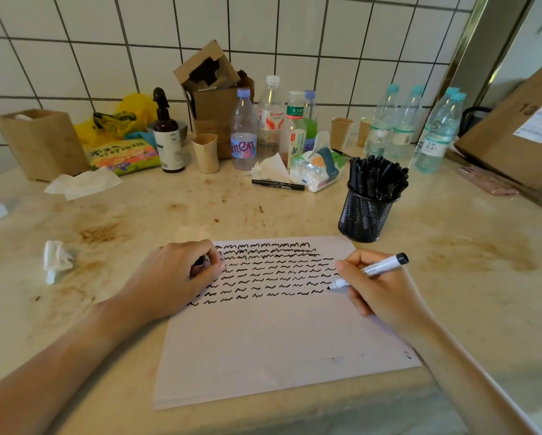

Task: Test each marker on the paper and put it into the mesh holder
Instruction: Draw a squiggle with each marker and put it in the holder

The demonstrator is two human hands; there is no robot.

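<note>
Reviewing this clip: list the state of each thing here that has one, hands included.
right hand: grips the white marker
white marker: uncapped, tip at the paper
left hand: rests on the paper, fingers curled round a small black thing, probably the cap
paper: flat, upper half covered in rows of squiggles
mesh holder: upright, packed with black markers
black marker: capped, lying on the counter

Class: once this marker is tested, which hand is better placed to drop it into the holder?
Right hand: it already grips the white marker, and the black mesh holder stands on its side. The left hand holds what looks like its cap.
</note>
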